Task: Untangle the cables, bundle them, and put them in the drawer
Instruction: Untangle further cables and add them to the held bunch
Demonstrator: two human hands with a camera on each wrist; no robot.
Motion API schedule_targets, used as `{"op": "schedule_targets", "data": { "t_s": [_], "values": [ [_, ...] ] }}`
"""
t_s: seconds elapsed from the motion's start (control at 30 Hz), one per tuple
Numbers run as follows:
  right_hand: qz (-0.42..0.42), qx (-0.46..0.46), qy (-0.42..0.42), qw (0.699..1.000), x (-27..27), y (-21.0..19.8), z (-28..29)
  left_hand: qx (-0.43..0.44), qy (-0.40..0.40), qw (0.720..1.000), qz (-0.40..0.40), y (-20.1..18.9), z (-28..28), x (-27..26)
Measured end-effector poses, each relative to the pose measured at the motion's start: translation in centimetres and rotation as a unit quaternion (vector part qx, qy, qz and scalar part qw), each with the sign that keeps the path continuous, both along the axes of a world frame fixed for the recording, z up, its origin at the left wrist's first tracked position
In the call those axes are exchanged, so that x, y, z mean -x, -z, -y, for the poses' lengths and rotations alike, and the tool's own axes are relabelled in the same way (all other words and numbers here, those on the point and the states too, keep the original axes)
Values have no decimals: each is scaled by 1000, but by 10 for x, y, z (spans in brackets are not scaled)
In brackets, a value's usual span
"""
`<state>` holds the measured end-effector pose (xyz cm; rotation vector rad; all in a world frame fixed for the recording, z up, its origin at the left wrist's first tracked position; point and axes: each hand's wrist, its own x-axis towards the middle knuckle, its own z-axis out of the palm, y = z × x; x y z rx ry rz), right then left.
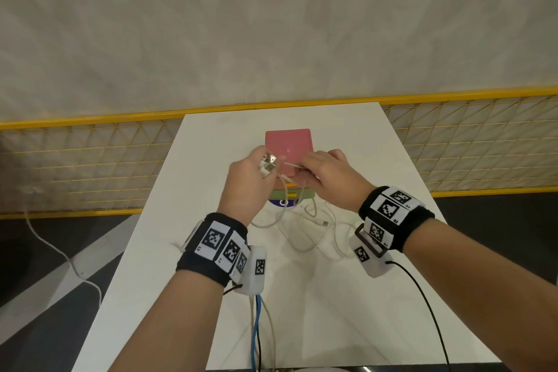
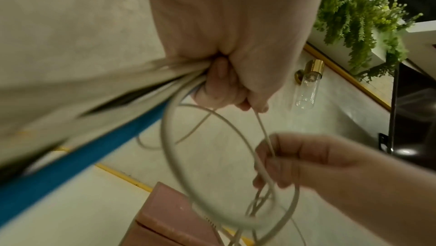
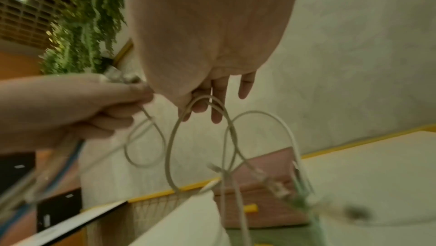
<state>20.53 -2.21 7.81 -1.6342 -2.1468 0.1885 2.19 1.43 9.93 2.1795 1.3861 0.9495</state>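
Worktop (image 1: 347, 296): white, running away from me to the yellow-railed mesh fence at its far edge.
Drawer unit (image 1: 288, 148): I see a pink box near the far edge, with green and purple layers showing under its near side; I cannot tell whether a drawer is open.
Cables (image 1: 305, 229): pale cords, partly lying loose on the worktop just on my side of the drawer unit, partly lifted in loops between my hands above it.
Left hand (image 1: 249, 181): my fingers (image 2: 220, 89) are curled round a gathered bunch of cords, metal plugs sticking out at the top.
Right hand (image 1: 329, 181): thumb and fingers (image 2: 271, 158) pinch a single strand stretched across from the left hand; further loops hang from it in the right wrist view.
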Motion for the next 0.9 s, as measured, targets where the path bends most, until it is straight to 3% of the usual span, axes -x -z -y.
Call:
{"op": "schedule_targets", "data": {
  "t_s": [0.13,0.2,0.27,0.37,0.47,0.5,0.6,0.7,0.77,0.9],
  "values": [
    [86,61,76,991,-25,24,-6,-14,-54,997,45,-3,-3,8],
    [89,96,109,985,-31,30,-8,-6,-62,996,58,-2,-3,11],
    [37,89,107,990,-25,25,-9,-8,-40,997,67,-1,-3,13],
    [-79,35,19,996,2,7,-10,-6,16,997,78,0,2,7],
    [-194,81,-38,977,20,8,-12,-27,5,990,137,-6,5,6],
    [-177,112,-20,978,18,13,-12,-34,-17,986,160,-9,4,9],
    [-8,161,53,985,-5,35,-8,-49,-86,971,216,-15,-3,23],
    [46,164,81,982,-17,43,-2,-31,-124,972,195,-17,-8,35],
    [57,157,79,983,-16,39,-4,-25,-107,980,166,-15,-6,34],
    [60,75,32,995,-1,20,-8,44,30,998,41,-5,6,10]
  ]
}}
